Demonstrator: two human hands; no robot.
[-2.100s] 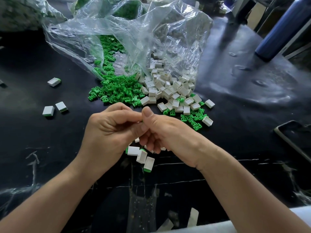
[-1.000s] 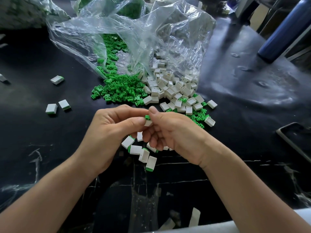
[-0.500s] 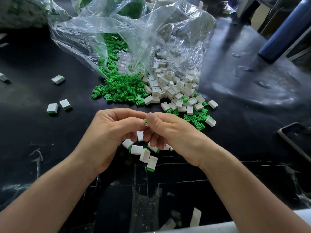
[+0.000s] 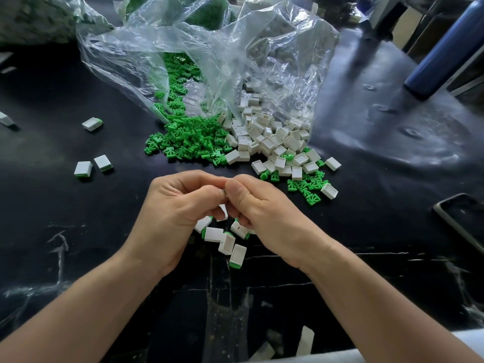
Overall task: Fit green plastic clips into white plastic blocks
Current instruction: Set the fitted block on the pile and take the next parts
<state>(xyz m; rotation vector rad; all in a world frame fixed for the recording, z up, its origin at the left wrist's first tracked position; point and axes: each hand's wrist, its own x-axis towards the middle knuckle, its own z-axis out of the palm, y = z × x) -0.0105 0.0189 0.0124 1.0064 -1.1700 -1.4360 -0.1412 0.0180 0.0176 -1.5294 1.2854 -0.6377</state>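
**Held block: pinched between both your hands**

1. Held block. Only a pale sliver shows where your two thumb tips meet. Your fingers cover the rest, so I cannot tell whether a clip sits in it.
2. Left hand. Fingers curled, with thumb and forefinger closed on the sliver from the left.
3. Right hand. Fingers curled likewise, pinching the same piece from the right, thumb tip against your left thumb.
4. Fitted blocks. A small cluster lies on the surface just under your hands and on your side of them. They are white, boxy and hard-edged, most showing a green end. Several touch one another and lie at different angles.
5. Loose white blocks. A heap beyond your right hand of matt, hollow rectangular shells, many lying open side up.
6. Green clips. A heap beyond your left hand, touching the white heap. They are bright and small, with splayed prongs. A smaller scatter lies mixed among the white blocks near your right hand.
7. Plastic bag. Clear, crinkled, glossy film, with both heaps spilling from its mouth.
8. Stray fitted blocks. These lie well apart to your left, two of them side by side.
9. Surface. Black and glossy, scratched with pale lines near you.
10. Blue bottle. A dark, smooth cylinder at the far right.
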